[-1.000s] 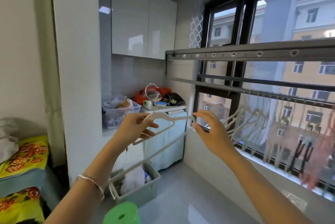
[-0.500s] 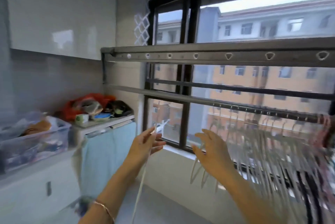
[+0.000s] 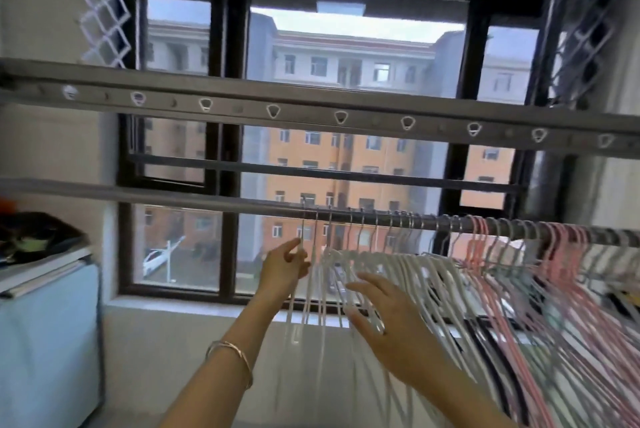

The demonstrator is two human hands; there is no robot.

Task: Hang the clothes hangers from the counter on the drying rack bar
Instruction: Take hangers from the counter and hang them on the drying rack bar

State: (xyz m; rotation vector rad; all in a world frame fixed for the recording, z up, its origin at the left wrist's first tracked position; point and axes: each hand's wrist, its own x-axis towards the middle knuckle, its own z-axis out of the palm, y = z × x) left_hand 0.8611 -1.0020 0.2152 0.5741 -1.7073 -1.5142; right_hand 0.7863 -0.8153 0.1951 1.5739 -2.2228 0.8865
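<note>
The left hand [image 3: 286,266] pinches a white hanger [image 3: 294,320] by its neck under the bar [image 3: 207,200], the right hand [image 3: 388,320] hovers slack beside it, and a jerky release could unhook it.

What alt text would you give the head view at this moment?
A person's left hand pinches a white hanger whose hook sits on the drying rack bar, at the left end of a crowded row of white and pink hangers. The right hand is open, fingers spread against that row, before a window.
</note>
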